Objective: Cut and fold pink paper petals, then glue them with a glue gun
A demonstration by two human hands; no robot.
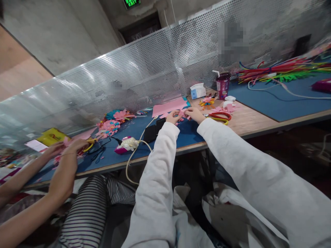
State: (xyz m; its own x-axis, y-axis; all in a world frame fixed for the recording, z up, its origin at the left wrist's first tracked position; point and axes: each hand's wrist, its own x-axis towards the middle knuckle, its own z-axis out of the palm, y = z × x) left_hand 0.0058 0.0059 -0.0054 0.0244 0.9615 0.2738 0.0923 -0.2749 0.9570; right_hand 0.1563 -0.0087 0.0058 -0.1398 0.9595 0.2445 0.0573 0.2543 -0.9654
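Both my arms reach forward over the blue mat. My left hand (173, 117) is closed in a pinch at the left side of a small pink paper piece (181, 113). From the right, my right hand (196, 114) pinches the same piece with thumb and forefinger. Scissors with red and yellow handles (224, 117) lie just right of my right hand. Behind my hands is a larger sheet of pink paper (169, 106). Pink scraps lie around and under my fingers, too small to make out one by one.
A co-worker's hands (74, 146) hold yellow scissors (90, 144) at left. Paper flowers (111, 125), a black phone-like slab (150, 133) and a white cable lie between us. A tissue pack (198, 91), purple cup (222, 86) and pipe cleaners (276, 72) stand farther right, before a perforated metal screen (144, 65).
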